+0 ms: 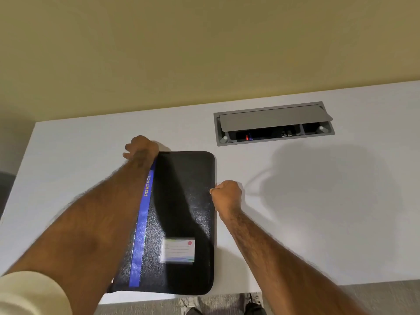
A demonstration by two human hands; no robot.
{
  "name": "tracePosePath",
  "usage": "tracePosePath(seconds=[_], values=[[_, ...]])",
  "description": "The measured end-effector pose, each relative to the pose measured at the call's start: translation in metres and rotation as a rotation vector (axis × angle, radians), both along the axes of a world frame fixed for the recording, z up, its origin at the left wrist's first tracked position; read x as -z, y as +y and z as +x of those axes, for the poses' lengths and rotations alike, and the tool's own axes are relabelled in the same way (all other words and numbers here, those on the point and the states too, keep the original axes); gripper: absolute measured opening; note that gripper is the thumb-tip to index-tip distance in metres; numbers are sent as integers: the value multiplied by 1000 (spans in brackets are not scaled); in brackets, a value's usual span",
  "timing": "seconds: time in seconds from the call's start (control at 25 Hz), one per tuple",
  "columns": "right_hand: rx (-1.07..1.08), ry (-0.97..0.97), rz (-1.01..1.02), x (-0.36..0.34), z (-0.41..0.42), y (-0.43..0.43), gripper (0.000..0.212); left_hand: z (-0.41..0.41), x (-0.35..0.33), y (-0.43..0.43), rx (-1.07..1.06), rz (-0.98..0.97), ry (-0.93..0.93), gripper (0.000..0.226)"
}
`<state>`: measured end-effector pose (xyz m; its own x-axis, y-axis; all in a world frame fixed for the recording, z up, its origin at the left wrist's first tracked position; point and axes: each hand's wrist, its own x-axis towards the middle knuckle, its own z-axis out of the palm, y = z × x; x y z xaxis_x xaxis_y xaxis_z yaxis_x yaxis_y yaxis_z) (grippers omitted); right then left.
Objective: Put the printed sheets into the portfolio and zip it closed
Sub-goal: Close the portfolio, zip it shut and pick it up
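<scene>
The white desk [295, 201] fills the middle of the frame, and on it, lower centre, the black portfolio [181, 212] lies shut and flat with no printed sheets in view, so they are probably inside and only the zipping is left or under way. The left hand [142, 147] is closed on its upper-left corner, and the right hand [227, 195] is fisted at its right edge, perhaps pinching the zip pull, which I cannot see. A blue stripe [142, 223] reads "PORTFOL…" in gold; the label card [177, 250] is illegible.
</scene>
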<state>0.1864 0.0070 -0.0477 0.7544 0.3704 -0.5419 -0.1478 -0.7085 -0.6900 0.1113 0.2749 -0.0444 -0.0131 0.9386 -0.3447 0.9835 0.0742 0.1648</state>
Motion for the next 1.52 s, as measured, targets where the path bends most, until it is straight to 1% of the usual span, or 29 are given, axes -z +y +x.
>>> tracePosePath(seconds=[0.04,0.2,0.28,0.36,0.44,0.56,0.64,0.72,0.8,0.84,0.92,1.0,1.12,1.2,1.32,1.4,1.52], values=[[2,-7,-6,-1,0,0,17,-12,3,9,-26,-3,-28,38],[-1,-30,-18,-2,1,1,20,-57,11,38,-126,4,-88,50],[3,-16,-19,1,1,2,12,-69,9,43,-101,7,-119,45],[1,-3,-21,3,1,3,10,-79,5,33,-51,-2,-219,38],[-12,-3,-28,5,1,4,11,-94,2,6,-5,33,-302,31],[-44,13,-40,3,-1,1,11,-126,10,-52,10,49,-408,22],[-132,-42,-87,-1,-7,-5,13,-151,17,-90,56,67,-433,20],[-168,-91,-110,-6,-19,-18,6,-174,20,-121,53,71,-477,20],[-180,-87,-103,-10,-38,-36,23,-188,15,-143,47,77,-499,17],[-174,-71,-95,-12,-47,-44,27,-192,12,-152,60,73,-500,17],[-189,-38,-59,-16,-64,-57,25,-196,6,-159,83,56,-513,16],[-216,-31,-33,-20,-73,-59,26,-196,4,-156,59,17,-532,16],[-191,-45,-29,-20,-72,-56,38,-194,-1,-149,-52,-90,-621,26],[-162,-36,-15,-21,-73,-53,46,-192,-6,-145,-69,-117,-717,30],[-112,-49,24,-23,-69,-43,48,-183,-21,-137,-51,-79,-836,32],[-86,-39,59,-27,-62,-29,46,-174,-31,-124,-39,-41,-849,33],[-83,-90,114,-33,-40,-4,43,-156,-44,-98,-13,-1,-840,32]])
